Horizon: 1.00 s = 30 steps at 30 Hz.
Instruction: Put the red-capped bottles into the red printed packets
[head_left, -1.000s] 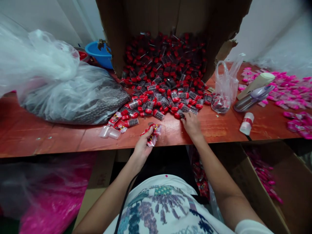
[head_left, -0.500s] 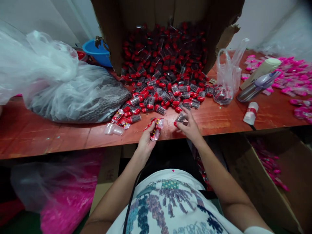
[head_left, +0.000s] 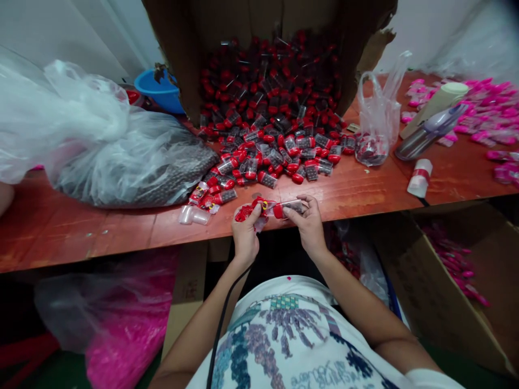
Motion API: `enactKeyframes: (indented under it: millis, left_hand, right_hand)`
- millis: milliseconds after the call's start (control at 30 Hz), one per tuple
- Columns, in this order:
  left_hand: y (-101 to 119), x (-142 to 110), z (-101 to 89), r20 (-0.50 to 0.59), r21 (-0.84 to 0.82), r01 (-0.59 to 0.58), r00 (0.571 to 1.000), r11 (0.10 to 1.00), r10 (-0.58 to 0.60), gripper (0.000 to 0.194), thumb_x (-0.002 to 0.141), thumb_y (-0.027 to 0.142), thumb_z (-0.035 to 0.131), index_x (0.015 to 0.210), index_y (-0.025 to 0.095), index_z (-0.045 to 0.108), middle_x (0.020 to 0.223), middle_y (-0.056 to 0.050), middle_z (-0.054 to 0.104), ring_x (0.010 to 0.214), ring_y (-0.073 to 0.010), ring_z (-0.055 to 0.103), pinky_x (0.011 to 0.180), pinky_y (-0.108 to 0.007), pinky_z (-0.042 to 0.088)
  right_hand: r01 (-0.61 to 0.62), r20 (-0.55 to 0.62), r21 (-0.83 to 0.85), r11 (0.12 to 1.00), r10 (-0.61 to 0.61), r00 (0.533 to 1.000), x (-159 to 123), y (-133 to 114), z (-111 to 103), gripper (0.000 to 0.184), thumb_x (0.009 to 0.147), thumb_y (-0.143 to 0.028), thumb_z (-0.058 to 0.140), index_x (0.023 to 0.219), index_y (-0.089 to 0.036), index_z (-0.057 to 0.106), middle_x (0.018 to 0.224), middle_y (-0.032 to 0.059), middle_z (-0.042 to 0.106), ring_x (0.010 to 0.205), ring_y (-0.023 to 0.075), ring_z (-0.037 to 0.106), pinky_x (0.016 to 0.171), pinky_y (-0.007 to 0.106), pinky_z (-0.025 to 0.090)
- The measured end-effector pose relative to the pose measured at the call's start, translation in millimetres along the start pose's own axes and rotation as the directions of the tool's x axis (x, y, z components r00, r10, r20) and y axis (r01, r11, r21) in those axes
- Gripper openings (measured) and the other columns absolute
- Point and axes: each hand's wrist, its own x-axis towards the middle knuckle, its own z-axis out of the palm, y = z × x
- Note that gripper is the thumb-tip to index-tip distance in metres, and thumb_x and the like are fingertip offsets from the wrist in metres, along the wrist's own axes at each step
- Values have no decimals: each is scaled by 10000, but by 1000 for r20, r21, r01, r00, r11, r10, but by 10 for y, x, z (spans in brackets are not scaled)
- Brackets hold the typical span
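Note:
My left hand (head_left: 245, 232) is closed on a bunch of red printed plastic wrappers (head_left: 249, 209) at the front edge of the red wooden table (head_left: 101, 229). My right hand (head_left: 308, 221) pinches a small clear tube with a red cap (head_left: 288, 207), held sideways with its cap end touching the wrappers. Behind the hands, a heap of the same red-capped tubes (head_left: 275, 124) spills out of a torn cardboard box (head_left: 178, 65) onto the table.
A big clear bag of dark pellets (head_left: 121, 156) lies at left, a blue bowl (head_left: 156, 92) behind it. A small plastic bag (head_left: 377, 129), a tape dispenser (head_left: 430, 127) and pink packets (head_left: 486, 113) lie at right. Below are a cardboard box (head_left: 454, 281) and a pink bag (head_left: 121, 329).
My right hand picked a tube from the heap's edge and brought it back to the wrappers in my left hand. The view tilted slightly downward.

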Motion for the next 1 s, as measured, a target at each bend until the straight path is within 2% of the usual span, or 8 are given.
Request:
enactKeyframes:
  millis: [133,233,367,467,567,700,833,1000]
  left_hand:
    - [51,20,-42,-66,24,-42,997,999,43,274,615,229,803,824,142,648,793,-14,690,705,-132,647,688,-268,511]
    - [57,59,-55,-72,36,-59,996,998,61,250,622,224,795,807,139,649,803,-18,692,739,-137,652,732,-278,506]
    - [27,91,-24,-19,140,-97,995,985,101,248,652,234,777,837,146,638,825,-21,685,752,-138,646,751,-291,506]
    - [13,105,0,-7,236,-175,983,956,181,249,661,256,772,833,156,622,794,-4,661,736,-126,630,752,-282,502]
    - [28,130,3,-28,326,-229,967,917,252,266,651,266,778,825,167,603,762,16,633,696,-111,610,722,-258,498]
    - [54,160,-8,-34,430,-268,949,862,312,288,648,280,779,837,173,591,773,16,622,690,-113,604,699,-250,497]
    - [53,167,-3,-2,420,-260,958,870,287,282,666,280,769,861,184,588,774,21,626,686,-110,610,703,-246,496]
    - [56,169,47,36,308,-181,983,934,179,280,663,264,773,877,183,611,836,-2,657,755,-127,637,768,-270,496]
  right_hand:
    - [-29,38,-5,1000,29,999,-29,47,31,450,694,-260,755,1015,-266,439,815,-51,667,670,125,638,590,253,563]
    - [-41,81,-29,999,43,996,-18,66,47,453,686,-260,765,1012,-256,450,816,-41,674,680,130,643,598,253,561]
    - [-48,0,35,998,48,999,51,58,28,463,677,-270,770,1010,-255,448,816,-44,667,691,133,646,579,249,562]
    - [-141,-12,105,984,143,990,108,60,-18,472,649,-271,790,972,-246,447,792,-46,671,644,124,639,538,232,548]
    - [-248,42,144,958,245,969,137,90,-61,475,610,-261,813,910,-236,446,739,-56,674,579,105,622,513,205,520]
    - [-282,114,122,952,269,956,149,131,-81,444,580,-259,831,840,-221,473,682,-65,661,546,88,593,512,194,497]
    - [-240,59,128,962,235,970,162,156,-73,378,619,-280,811,895,-225,558,752,-45,675,592,91,592,520,194,486]
    - [-237,45,97,967,234,971,172,192,-82,339,620,-288,806,917,-225,656,823,-13,694,601,97,582,499,203,476]
